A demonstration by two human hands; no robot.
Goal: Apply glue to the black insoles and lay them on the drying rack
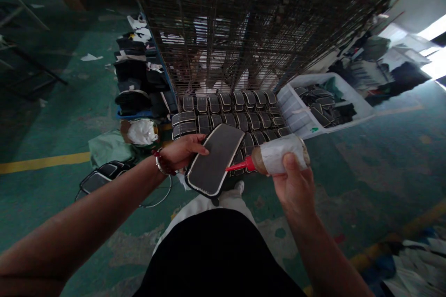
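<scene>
My left hand (pixel 181 151) is closed on a dark grey padded piece (pixel 216 158) with a pale rim, holding it tilted in front of me by its left edge. My right hand (pixel 294 181) is wrapped round a squeeze bottle (pixel 278 154) covered in white paper, with brownish liquid inside. The bottle's red nozzle (pixel 240 165) points left and touches the right edge of the padded piece. A beaded bracelet (pixel 160 161) sits on my left wrist.
Rows of similar dark pieces (pixel 230 116) lie on a tray below a tall wire rack (pixel 258 23). A white bin (pixel 327 102) with more pieces stands right. Stacked dark parts (pixel 135 74) stand left, and a wire frame (pixel 104 176) lies on the green floor.
</scene>
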